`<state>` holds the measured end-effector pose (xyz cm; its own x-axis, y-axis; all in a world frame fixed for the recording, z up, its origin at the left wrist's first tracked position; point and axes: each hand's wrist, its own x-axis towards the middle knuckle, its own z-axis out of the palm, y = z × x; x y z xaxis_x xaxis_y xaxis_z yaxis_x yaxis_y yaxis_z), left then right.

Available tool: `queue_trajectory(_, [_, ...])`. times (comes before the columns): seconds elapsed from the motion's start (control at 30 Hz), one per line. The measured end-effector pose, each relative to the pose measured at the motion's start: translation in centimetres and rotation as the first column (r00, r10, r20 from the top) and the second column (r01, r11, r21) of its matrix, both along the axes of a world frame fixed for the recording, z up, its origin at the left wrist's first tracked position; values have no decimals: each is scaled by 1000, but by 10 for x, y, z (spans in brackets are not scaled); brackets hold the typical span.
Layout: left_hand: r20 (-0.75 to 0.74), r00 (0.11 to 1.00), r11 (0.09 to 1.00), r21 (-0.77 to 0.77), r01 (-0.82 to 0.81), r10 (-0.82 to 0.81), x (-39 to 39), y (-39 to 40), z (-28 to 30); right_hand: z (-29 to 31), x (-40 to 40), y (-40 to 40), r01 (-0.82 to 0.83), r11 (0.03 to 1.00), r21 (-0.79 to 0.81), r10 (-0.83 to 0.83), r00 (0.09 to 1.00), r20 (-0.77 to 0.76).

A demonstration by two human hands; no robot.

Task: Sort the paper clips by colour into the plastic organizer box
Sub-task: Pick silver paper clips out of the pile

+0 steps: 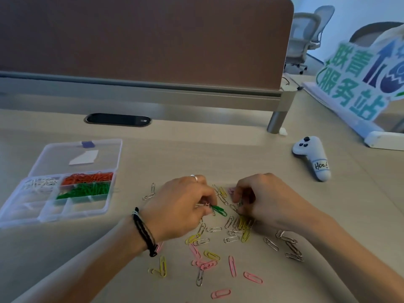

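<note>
We judge the paper clips light, stiff and slippery on the smooth worktop point(218, 154), apt to hook into one another, so each is best pinched at a rounded end and lifted free of its neighbours; our left hand point(177, 206) curls over the near edge of the heap, its grip narrowed round a few silver clips with the green paper clips point(219, 210) at its fingertips, touching or nearly so; our right hand point(269, 204) curls just beside it, fingertips down among the silver paper clips point(231, 226), and seems to pinch a small one, though we cannot tell this for sure; yellow paper clips point(246, 231) lie just under that hand, and pink paper clips point(231, 266) lie scattered nearer us, apart from both grips; the plastic organizer box point(26, 217) stands open well to the left, with white clips point(40, 184), orange clips point(87, 178) and green clips point(87, 190) each in a compartment of their own and the front compartments looking unfilled.
</note>
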<state>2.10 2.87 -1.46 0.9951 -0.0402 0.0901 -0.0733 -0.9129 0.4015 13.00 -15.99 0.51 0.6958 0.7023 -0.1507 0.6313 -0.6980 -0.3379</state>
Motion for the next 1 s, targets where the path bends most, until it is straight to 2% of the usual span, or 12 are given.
queue_trajectory(0.1, [42,999,1000,-18,-9,10,4,1,2,1,3,-1,13,1000,-1,-13,1000,-16])
queue_trajectory(0.2, [53,998,999,-9,35,-34,10,-5,4,1,1,3,-2,998,55,0,999,33])
queue_trajectory(0.37, [102,981,969,200,142,-165,14,-9,0,1,2,6,-32,992,123,25,998,59])
queue_trajectory(0.43, [149,958,930,317,186,-243,17,-8,-1,1,8,4,-12,990,141,4,998,60])
queue_trajectory(0.53, [145,940,860,465,210,-307,22,-10,-2,1,12,0,2,983,186,-10,999,42])
queue_trajectory(0.73, [161,873,770,562,303,-460,23,-20,1,0,16,-2,12,971,238,-13,1000,0])
queue_trajectory(0.8, [165,860,775,538,331,-482,22,-23,0,0,18,-4,22,968,250,-19,1000,-17])
queue_trajectory(0.87, [170,884,837,439,328,-435,24,-20,-3,1,20,-5,33,966,255,-26,999,-28])
queue_trajectory(0.93, [156,935,926,260,273,-319,22,-12,-2,1,20,-5,37,966,256,-28,999,-39])
queue_trajectory(0.97, [171,955,967,128,222,-242,20,-9,-1,2,20,-4,37,966,257,-27,999,-43])
queue_trajectory(1.0, [184,973,985,-79,157,-140,18,-6,2,2,19,-3,33,966,257,-22,999,-45])
